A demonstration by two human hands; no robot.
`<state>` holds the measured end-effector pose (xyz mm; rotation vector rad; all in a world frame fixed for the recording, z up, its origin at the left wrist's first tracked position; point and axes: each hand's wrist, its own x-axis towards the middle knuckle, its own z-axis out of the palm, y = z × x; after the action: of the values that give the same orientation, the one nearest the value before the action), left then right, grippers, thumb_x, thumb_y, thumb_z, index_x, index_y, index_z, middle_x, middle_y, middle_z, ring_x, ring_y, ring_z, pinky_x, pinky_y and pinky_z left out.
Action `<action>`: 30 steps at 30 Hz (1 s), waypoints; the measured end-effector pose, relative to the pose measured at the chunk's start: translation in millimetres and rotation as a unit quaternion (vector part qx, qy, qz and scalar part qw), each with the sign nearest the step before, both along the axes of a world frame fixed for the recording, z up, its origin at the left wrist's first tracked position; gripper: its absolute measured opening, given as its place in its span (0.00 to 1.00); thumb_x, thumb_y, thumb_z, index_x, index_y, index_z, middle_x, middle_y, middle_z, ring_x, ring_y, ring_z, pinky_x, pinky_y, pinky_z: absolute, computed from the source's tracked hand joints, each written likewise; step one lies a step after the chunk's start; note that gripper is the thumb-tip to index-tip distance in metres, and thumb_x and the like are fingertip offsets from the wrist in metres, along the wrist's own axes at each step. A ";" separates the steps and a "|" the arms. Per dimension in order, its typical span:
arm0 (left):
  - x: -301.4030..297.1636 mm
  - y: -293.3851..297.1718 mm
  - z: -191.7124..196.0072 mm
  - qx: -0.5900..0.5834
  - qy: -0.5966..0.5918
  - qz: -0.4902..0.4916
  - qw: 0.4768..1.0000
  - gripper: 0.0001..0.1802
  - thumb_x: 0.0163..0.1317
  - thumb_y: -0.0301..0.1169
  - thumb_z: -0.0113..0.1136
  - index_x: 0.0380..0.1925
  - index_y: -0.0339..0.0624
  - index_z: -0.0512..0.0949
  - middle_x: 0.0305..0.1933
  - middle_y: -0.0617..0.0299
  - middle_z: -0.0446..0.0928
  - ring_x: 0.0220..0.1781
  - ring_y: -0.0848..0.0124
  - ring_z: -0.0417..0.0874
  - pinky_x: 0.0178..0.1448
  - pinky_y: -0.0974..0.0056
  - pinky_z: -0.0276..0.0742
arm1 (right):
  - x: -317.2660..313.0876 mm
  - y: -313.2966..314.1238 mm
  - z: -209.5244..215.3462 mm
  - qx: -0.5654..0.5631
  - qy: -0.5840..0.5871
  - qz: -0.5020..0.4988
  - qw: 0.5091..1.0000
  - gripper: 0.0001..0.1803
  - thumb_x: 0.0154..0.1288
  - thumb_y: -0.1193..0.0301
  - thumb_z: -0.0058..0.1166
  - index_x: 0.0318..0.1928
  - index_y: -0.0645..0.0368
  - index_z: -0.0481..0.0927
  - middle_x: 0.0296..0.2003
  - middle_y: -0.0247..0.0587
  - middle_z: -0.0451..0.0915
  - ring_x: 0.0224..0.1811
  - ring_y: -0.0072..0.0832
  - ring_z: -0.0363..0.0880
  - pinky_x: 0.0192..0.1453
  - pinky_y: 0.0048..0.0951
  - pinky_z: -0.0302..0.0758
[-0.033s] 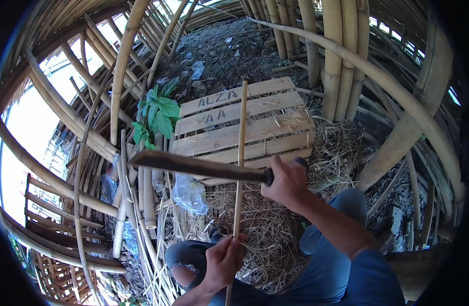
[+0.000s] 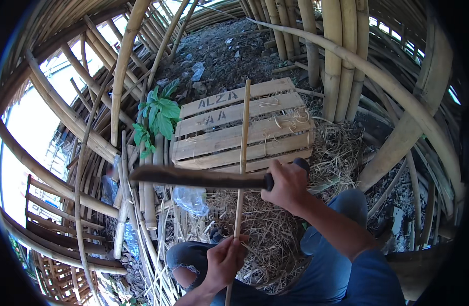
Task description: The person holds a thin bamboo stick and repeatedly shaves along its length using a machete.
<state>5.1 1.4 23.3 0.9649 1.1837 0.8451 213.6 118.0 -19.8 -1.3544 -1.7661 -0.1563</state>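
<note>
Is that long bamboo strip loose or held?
Held: the left hand is closed around the bamboo strip, below the knife in view.

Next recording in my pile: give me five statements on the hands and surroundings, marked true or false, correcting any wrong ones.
1. The right hand grips a long, dark-bladed machete. True.
2. The left hand holds a red rope. False: it holds a thin, pale bamboo strip.
3. In this view, the machete crosses in front of the strip. True.
4. The pale, slatted wooden crate lies left of the green, broad-leaved plant. False: it lies to the plant's right.
5. The blue denim trousers are torn at the left knee. True.
</note>
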 end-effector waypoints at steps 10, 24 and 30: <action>-6.6 1.7 -1.4 -0.031 -0.033 0.000 0.999 0.15 0.74 0.29 0.40 0.47 0.28 0.73 0.19 0.70 0.64 0.16 0.83 0.58 0.19 0.75 0.53 | 8.4 4.7 5.6 0.029 -0.049 0.019 0.998 0.22 0.35 0.67 0.69 0.28 0.58 0.69 0.16 0.39 0.75 0.18 0.37 0.78 0.26 0.36 0.75; -7.7 -1.1 1.7 -0.018 -0.035 -0.004 0.999 0.15 0.74 0.31 0.42 0.46 0.27 0.72 0.19 0.71 0.58 0.15 0.82 0.55 0.17 0.74 0.52 | 4.0 6.1 -1.5 -0.017 -0.047 -0.025 0.998 0.24 0.35 0.64 0.70 0.31 0.59 0.69 0.16 0.40 0.75 0.18 0.38 0.79 0.25 0.36 0.74; -7.5 -5.2 5.6 0.006 -0.027 0.007 1.000 0.15 0.74 0.31 0.42 0.45 0.27 0.73 0.19 0.70 0.59 0.16 0.82 0.56 0.17 0.74 0.52 | 19.0 16.1 3.1 -0.038 -0.023 -0.037 0.998 0.20 0.33 0.70 0.66 0.27 0.56 0.69 0.15 0.38 0.72 0.18 0.40 0.76 0.24 0.39 0.72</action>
<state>-2.4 -3.9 29.0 0.9390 1.1424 0.8843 232.7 134.0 -16.8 -1.4814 -1.7775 -0.1641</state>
